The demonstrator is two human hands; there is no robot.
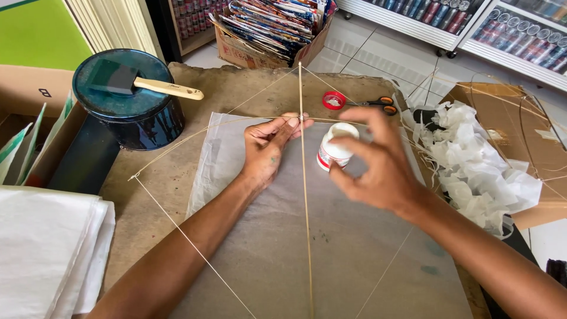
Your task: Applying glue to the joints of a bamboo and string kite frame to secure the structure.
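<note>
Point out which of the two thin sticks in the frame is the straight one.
The upright stick, running from the table's far edge toward the camera. The other stick bows sideways in an arc beneath the left hand.

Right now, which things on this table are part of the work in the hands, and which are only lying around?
In use:
left hand pressing the stick crossing
right hand holding the white glue bottle
thin stick frame
translucent paper sheet

Lying about:
dark paint can with foam brush
orange-handled scissors
red lid
white paper scraps
</note>
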